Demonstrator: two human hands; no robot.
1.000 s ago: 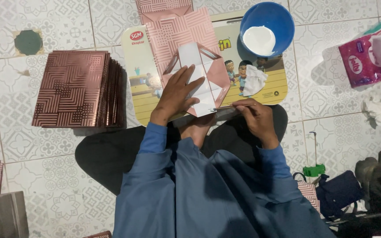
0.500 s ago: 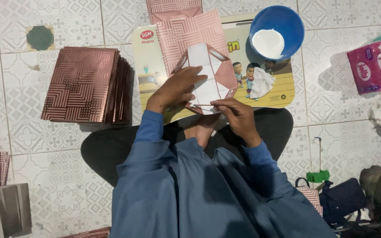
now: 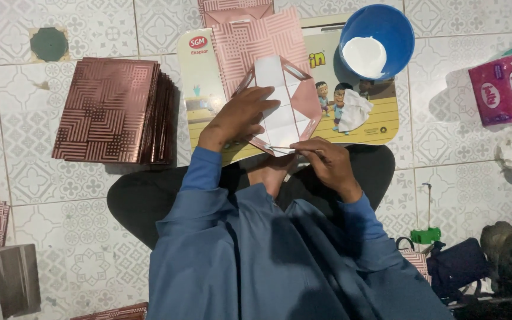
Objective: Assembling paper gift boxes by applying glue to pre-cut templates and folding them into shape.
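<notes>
My left hand (image 3: pixel 241 115) presses flat on a partly folded pink patterned paper bag (image 3: pixel 282 106), its white inside showing. The bag lies on a yellow cartoon-printed board (image 3: pixel 380 124). My right hand (image 3: pixel 326 163) pinches a thin stick at the bag's near edge. Another pink patterned sheet (image 3: pixel 256 35) lies under and beyond the bag. A blue bowl (image 3: pixel 386 29) with white paste stands at the board's far right, and a crumpled white tissue (image 3: pixel 354 109) rests beside the bag.
A stack of flat pink patterned bags (image 3: pixel 111 109) lies on the tiled floor at left. A pink tissue packet (image 3: pixel 496 89) and crumpled tissues sit at right. Dark bags (image 3: pixel 463 266) lie at lower right, more pink pieces at the left edge.
The bag has been laid flatter on the board. My right hand slid inward along its near edge with the stick, while my left hand stayed pressing on the bag.
</notes>
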